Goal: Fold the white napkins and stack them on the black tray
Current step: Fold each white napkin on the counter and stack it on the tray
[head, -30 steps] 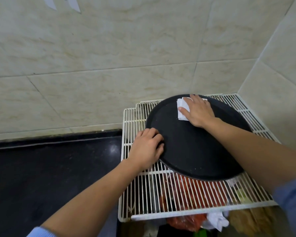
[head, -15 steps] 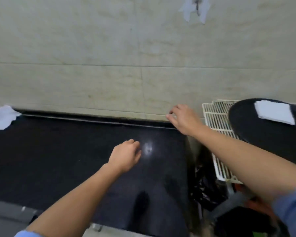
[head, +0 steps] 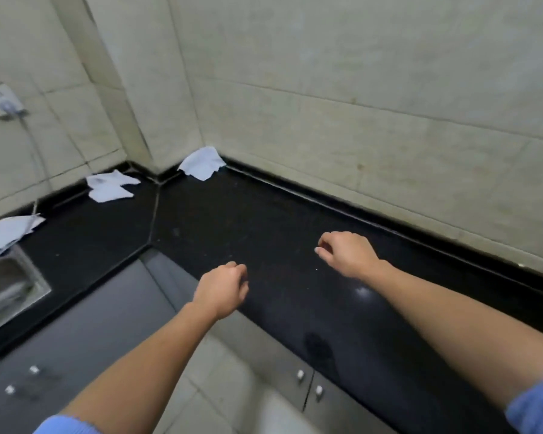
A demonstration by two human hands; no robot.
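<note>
Turns from tray toward napkin (head: pixel 203 162) ahead-left of left hand (head: pixel 223 289) and right hand (head: pixel 345 255), both loosely curled, empty; risks tearing it if snatched.

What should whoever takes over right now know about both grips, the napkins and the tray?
Left grip: loosely curled, empty, over the counter's front edge.
Right grip: loosely curled, empty, above the black counter.
Things: loose white napkins lie along the counter's back. These are the corner napkin, the middle napkins and the napkin by the sink. The black tray is out of view.
Done: a second ago the tray held one folded napkin.
Left: fetch, fold and stack these napkins.
</note>
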